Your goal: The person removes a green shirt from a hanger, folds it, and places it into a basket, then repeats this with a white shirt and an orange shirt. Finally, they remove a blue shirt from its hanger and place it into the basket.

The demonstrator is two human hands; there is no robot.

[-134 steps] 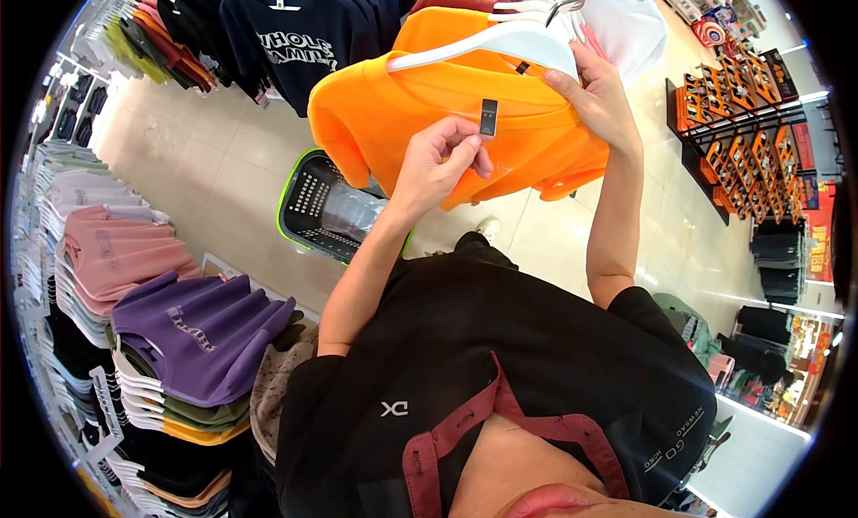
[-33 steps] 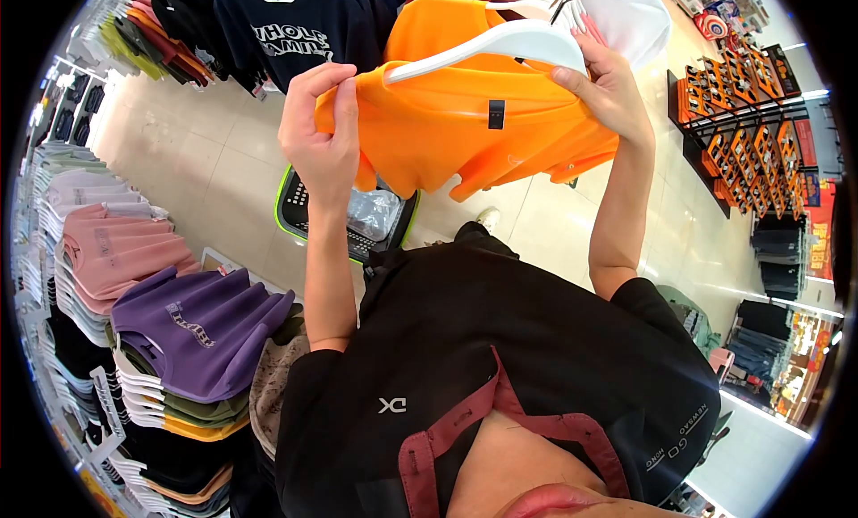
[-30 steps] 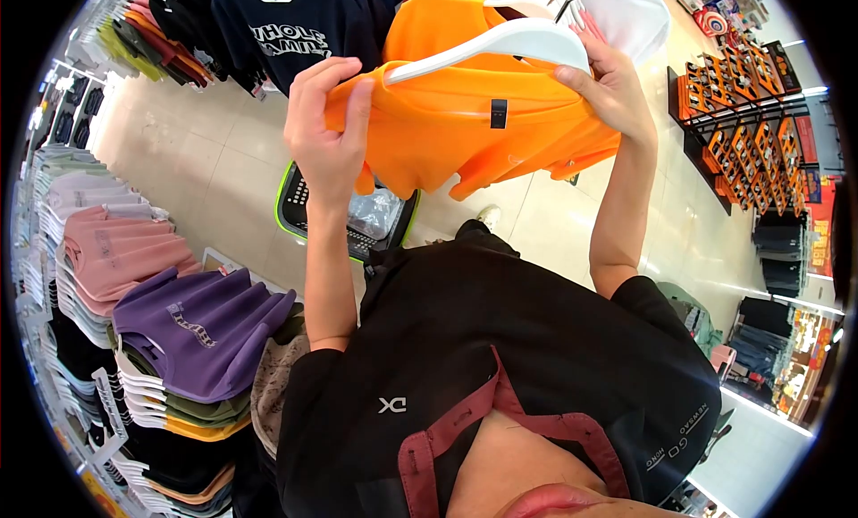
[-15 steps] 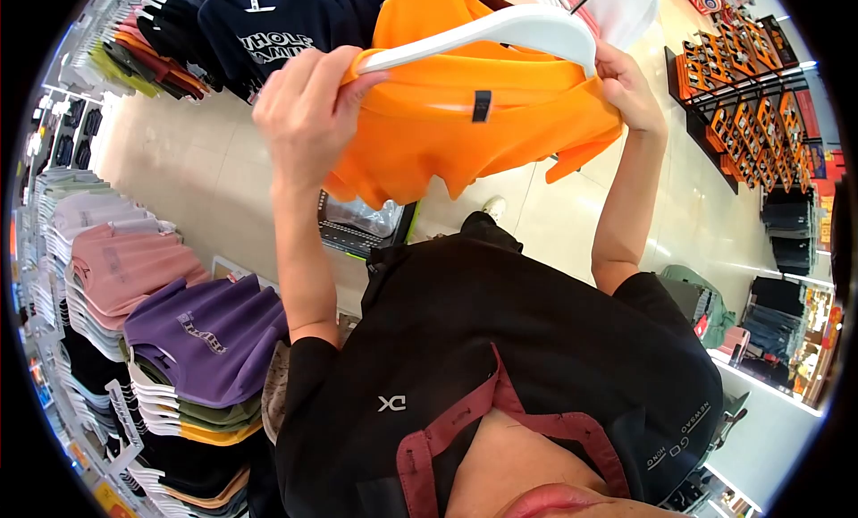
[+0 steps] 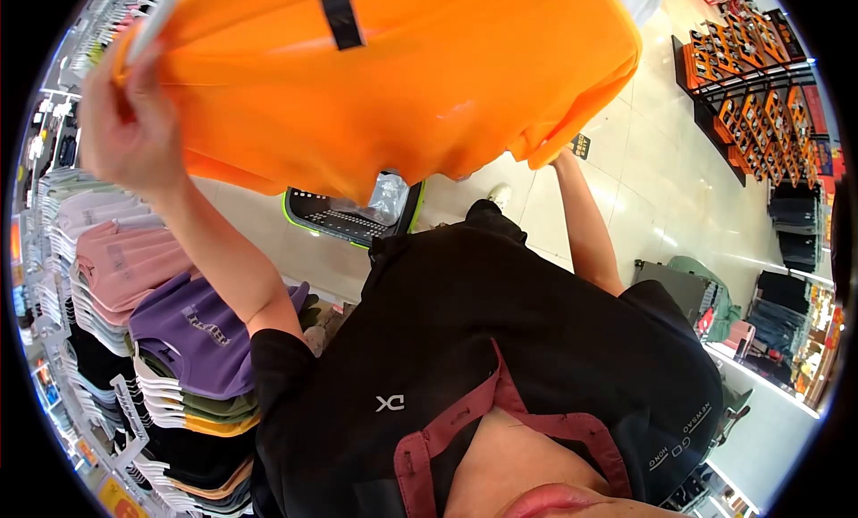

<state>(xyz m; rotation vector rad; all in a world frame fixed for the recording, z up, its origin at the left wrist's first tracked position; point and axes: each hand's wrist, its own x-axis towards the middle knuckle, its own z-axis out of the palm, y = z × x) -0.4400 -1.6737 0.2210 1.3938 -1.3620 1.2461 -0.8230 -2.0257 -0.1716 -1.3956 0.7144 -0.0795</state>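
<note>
An orange shirt (image 5: 402, 80) is held up across the top of the head view, with a black label at its neck. My left hand (image 5: 134, 129) is closed on the shirt's left shoulder and the end of a white hanger (image 5: 157, 19). The rest of the hanger is out of sight. Beneath the shirt's right edge, my right hand (image 5: 563, 157) shows only in small part; its fingers are hidden behind the cloth.
Below the shirt is a black basket (image 5: 335, 221) with a green rim and clear plastic inside. Hangers with a purple shirt (image 5: 201, 335) and a pink shirt (image 5: 134, 263) line the left. An orange display rack (image 5: 751, 98) stands at the upper right.
The orange shirt has come closer and fills more of the view, hiding the dark shirts behind. My left hand has moved left; my right hand has left the hanger and gone lower, behind the cloth.
</note>
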